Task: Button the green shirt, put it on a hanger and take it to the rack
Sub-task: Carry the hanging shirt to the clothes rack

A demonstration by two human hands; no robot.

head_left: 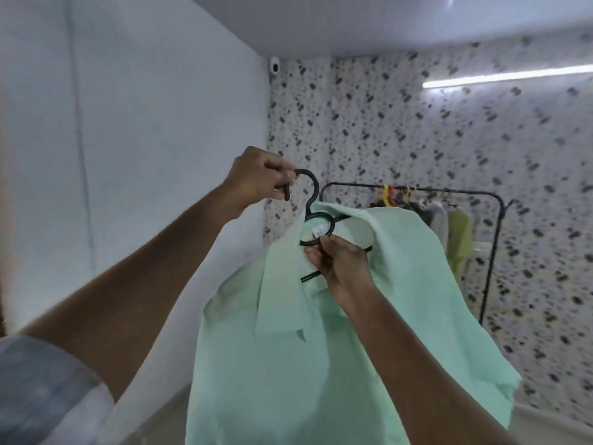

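The pale green shirt hangs on a black plastic hanger, held up at chest height in mid-frame. My left hand grips the tip of the hanger's hook from the left. At the collar, my right hand pinches the shirt's front edge just below the hanger's neck ring. The shirt's front is open at the top and the collar flap falls to the left. The black clothes rack stands behind the shirt, at the back right against the speckled wall.
Several garments on yellow and other hangers fill the middle of the rack's rail. A plain white wall runs along the left. A small camera sits in the top corner. A light strip glows on the right wall.
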